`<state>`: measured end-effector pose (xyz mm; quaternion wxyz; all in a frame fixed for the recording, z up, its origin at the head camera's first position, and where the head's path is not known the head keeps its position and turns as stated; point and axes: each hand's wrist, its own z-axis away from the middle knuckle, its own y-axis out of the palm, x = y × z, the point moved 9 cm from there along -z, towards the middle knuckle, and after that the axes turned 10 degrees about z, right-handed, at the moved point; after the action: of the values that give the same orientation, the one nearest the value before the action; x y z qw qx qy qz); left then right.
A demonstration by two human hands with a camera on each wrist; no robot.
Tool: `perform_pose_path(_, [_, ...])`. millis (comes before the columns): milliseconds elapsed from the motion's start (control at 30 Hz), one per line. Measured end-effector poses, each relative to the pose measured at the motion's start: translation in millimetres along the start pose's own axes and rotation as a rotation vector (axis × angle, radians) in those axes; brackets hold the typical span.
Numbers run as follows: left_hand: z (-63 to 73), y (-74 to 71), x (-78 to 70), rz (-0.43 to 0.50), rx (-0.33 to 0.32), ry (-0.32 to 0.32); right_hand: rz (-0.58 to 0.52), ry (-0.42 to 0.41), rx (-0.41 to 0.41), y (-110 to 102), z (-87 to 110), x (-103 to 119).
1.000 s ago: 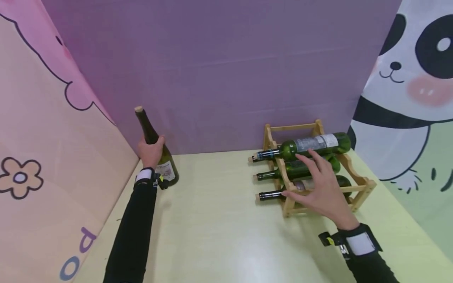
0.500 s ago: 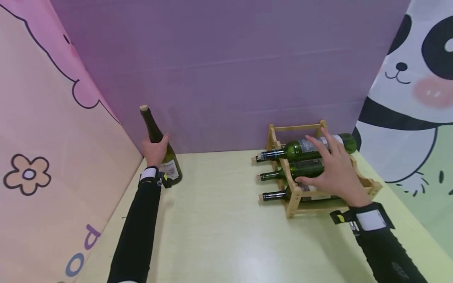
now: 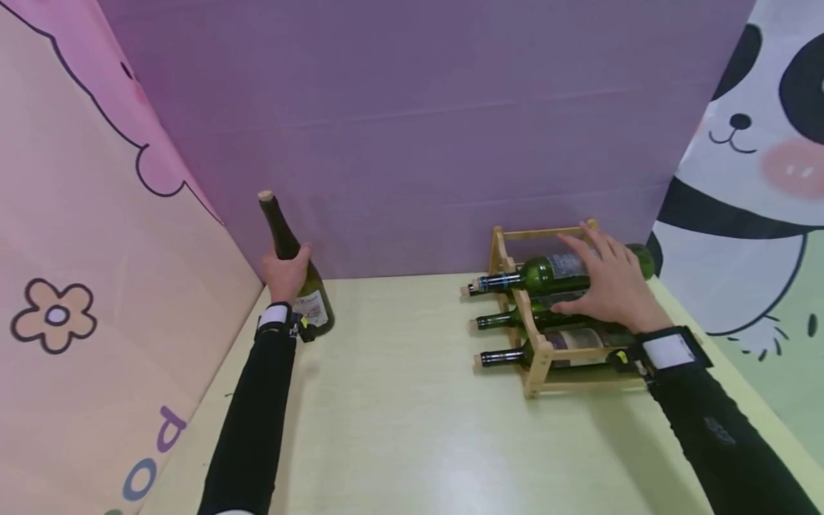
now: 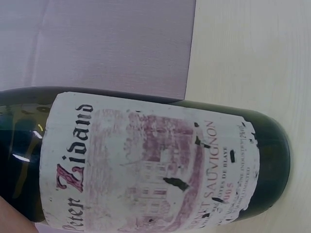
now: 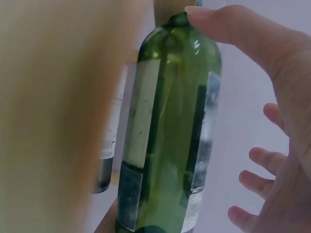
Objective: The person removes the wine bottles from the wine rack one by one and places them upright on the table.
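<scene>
Head view: I am seeing the top bottle (image 3: 537, 277) lying lengthwise across the rack (image 3: 539, 368), neck pointing left, close under the right hand (image 3: 608, 286), the nearer one. I am holding its fingers spread wide, gripping nothing; contact with the glass I am not confirming. Well to the left, the left hand (image 3: 286, 275) is gripping another bottle (image 3: 314, 309), neck up.

The held bottle (image 3: 315, 285) is glossy glass, the rack (image 3: 579, 353) smooth wood.
</scene>
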<state>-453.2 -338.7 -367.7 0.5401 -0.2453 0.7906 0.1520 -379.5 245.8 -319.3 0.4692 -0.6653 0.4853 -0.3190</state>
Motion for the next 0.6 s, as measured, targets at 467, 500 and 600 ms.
perform_pose_path(467, [2.7,-4.7,-6.0,0.007,0.003,-0.010,-0.004,0.008,0.189,10.0,-17.1,-16.3])
perform_pose_path(500, [2.3,-5.4,-5.4,0.008,0.001,-0.012,-0.007,0.006,0.195,10.0,-17.6,-16.8])
perform_pose_path(600, [1.0,-6.9,-3.8,0.010,-0.001,-0.011,-0.014,-0.003,0.221,11.0,-18.6,-16.6])
